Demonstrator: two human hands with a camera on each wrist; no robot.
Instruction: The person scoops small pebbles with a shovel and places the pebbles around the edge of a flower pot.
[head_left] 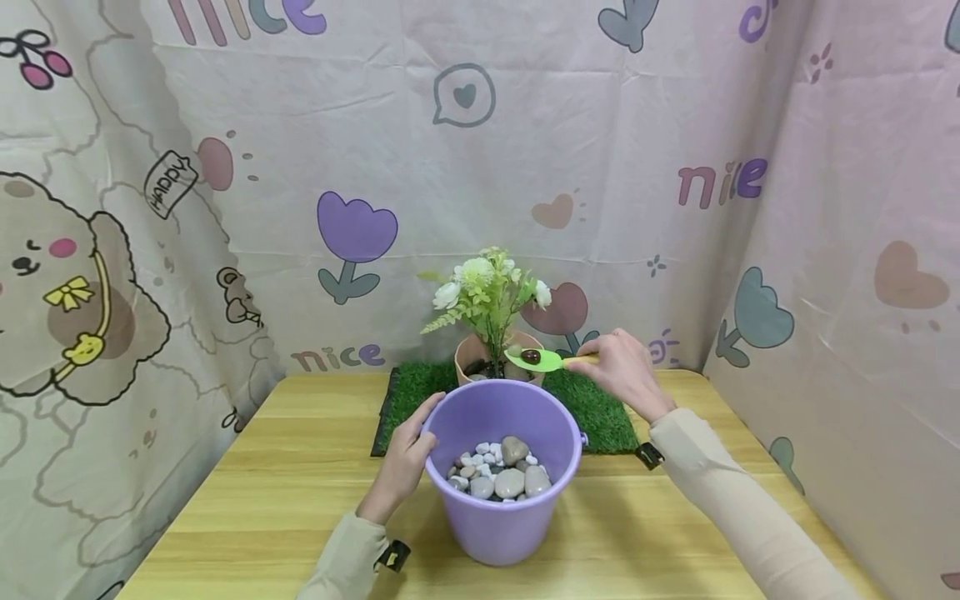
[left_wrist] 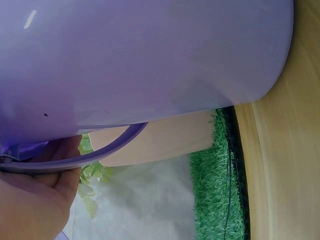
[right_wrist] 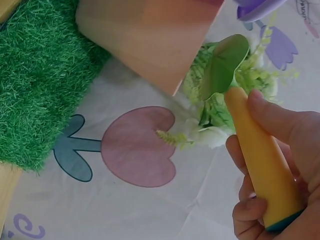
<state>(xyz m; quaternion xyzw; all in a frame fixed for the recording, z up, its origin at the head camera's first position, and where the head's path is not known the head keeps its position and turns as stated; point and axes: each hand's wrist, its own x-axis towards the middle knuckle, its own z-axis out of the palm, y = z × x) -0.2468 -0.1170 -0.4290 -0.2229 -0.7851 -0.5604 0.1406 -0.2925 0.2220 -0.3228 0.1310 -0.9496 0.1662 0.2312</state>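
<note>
My left hand (head_left: 403, 457) grips the rim of a purple bucket (head_left: 498, 529) at its left side; the bucket's handle (left_wrist: 112, 148) hangs beside the fingers in the left wrist view. Inside the bucket lie several grey, brown and white stones (head_left: 510, 482). My right hand (head_left: 621, 372) holds a toy trowel by its yellow handle (right_wrist: 262, 167). On the trowel's green blade (head_left: 552, 360) sit a shiny dark red stone (head_left: 531, 357) and a paler one. The blade is over a peach flowerpot (head_left: 463, 354) with white flowers and green leaves (head_left: 480, 279).
The flowerpot stands on a green artificial grass mat (head_left: 600, 412) behind the bucket. Beneath is a light wooden table (head_left: 300, 483). A printed cloth (head_left: 465, 167) hangs behind the table and along both sides.
</note>
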